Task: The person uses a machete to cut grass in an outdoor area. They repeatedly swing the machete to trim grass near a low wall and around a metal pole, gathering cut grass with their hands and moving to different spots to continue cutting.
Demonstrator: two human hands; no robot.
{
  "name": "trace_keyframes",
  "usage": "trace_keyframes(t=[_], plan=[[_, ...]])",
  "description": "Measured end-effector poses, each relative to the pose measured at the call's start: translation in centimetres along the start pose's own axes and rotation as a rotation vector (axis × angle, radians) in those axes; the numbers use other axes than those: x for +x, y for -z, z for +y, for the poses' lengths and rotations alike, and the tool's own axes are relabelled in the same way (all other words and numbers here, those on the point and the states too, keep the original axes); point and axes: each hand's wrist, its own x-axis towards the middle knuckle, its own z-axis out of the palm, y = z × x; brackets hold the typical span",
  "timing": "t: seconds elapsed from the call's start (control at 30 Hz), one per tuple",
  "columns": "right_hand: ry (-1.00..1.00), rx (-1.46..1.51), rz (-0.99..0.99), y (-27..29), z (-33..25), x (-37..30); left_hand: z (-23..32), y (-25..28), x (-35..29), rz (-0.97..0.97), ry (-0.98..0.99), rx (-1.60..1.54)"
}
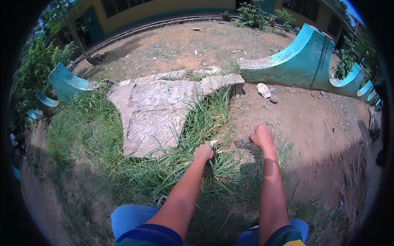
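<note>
My left hand [204, 151] is closed around a bunch of grass, with pale stem ends showing at its upper right. Long green grass [205, 121] grows beyond that hand, along the edge of a broken concrete slab [156, 115]. To the right, my right hand [262, 136] is closed on a short tool with a dark flat blade [239, 143]. The blade points left toward the grass, low over the dirt, a little apart from my left hand. The handle is mostly hidden in my fist, so its exact kind is unclear.
Bare brown soil [312, 131] spreads to the right. A white rock [264, 90] and a rounded grey stone [274, 99] lie past my right hand. Low curved turquoise walls [308, 53] stand on both sides of the slab. A building [164, 12] runs along the back.
</note>
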Motion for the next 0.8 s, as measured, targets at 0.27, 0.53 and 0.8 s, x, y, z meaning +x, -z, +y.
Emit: trace_keyframes(t=[0.27, 0.53, 0.8], plan=[[0.125, -0.164, -0.007, -3.6, -4.7, -5.5, -5.4, 2.0, -4.0, 0.02, -0.045, 0.065], [0.112, -0.156, 0.017, -3.1, -3.9, -6.0, -7.2, 1.1, -4.8, 0.28, -0.18, 0.334], [0.013, -0.057, 0.067, -2.3, -1.6, -3.6, -6.9, -1.9, -3.1, 0.075, -0.114, 0.34]])
